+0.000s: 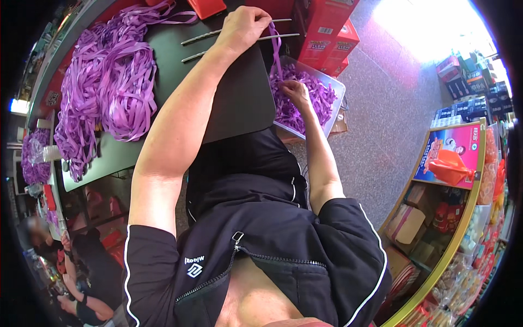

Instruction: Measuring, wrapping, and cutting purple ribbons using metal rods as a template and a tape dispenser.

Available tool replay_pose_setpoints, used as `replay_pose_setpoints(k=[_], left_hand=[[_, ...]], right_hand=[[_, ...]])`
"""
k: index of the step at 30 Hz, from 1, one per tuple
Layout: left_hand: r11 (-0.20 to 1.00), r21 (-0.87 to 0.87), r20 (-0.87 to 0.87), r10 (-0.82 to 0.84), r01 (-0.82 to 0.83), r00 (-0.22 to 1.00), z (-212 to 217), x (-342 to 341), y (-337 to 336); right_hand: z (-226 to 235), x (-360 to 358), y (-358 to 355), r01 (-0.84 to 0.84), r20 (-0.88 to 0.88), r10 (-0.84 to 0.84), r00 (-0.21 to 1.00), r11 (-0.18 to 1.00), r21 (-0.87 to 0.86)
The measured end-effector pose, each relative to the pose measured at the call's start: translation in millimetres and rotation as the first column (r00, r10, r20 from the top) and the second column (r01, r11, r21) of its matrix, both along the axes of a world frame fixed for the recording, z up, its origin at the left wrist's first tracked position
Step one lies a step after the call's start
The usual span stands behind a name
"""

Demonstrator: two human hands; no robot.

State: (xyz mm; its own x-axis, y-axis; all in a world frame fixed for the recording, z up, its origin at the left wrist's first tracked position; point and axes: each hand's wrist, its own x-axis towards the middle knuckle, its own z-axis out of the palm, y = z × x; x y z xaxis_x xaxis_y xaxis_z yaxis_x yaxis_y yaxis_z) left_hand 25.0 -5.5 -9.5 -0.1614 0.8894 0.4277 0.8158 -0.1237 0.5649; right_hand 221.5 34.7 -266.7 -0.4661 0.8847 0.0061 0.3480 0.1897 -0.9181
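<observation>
My left hand (pixel 248 26) is over the far right part of the dark table (pixel 234 103), its fingers closed in a pinch on a purple ribbon (pixel 275 46). Beneath this hand two thin metal rods (pixel 204 53) lie roughly parallel, reaching past the table edge. The ribbon hangs from my fingertips beside the rod ends down to a clear plastic bin (pixel 336 87) heaped with purple ribbon. At the bin, my right hand (pixel 296 95) has its fingers pinched together on the ribbon near the bin's left side. Exactly how the ribbon passes the rods is hard to see.
Large bundles of purple ribbon (pixel 122 82) cover the table's left side. Red boxes (pixel 321 35) stand behind the bin. A red object (pixel 207 6) sits at the far table edge. To the right is a yellow-edged display case (pixel 463 218); another person's arms (pixel 81 294) show lower left.
</observation>
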Motion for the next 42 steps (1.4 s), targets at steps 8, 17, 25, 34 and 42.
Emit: replay_pose_setpoints(k=[8,17,25,34,42], left_hand=[[0.996,-0.091,0.017,0.027,-0.025,0.999,5,-1,0],[1.000,-0.020,0.078,-0.020,0.021,0.997,15,7,-13],[0.997,0.055,-0.040,-0.060,0.062,0.997,9,3,-2],[0.999,-0.041,-0.009,0.012,-0.012,1.000,-15,-22,20],[0.977,-0.210,0.101,0.043,-0.021,0.994,9,-3,4]], right_hand=[[-49,-8,-10,0.173,-0.129,-0.189,0.974,0.977,-0.121],[-43,-27,-43,0.193,-0.204,-0.183,0.962,0.981,0.029],[-34,0,-68,0.108,-0.186,-0.027,0.982,0.892,0.439],[26,78,-146,0.024,-0.095,0.009,0.995,0.941,0.337],[156,116,-202,-0.090,-0.166,0.157,0.974,0.931,0.353]])
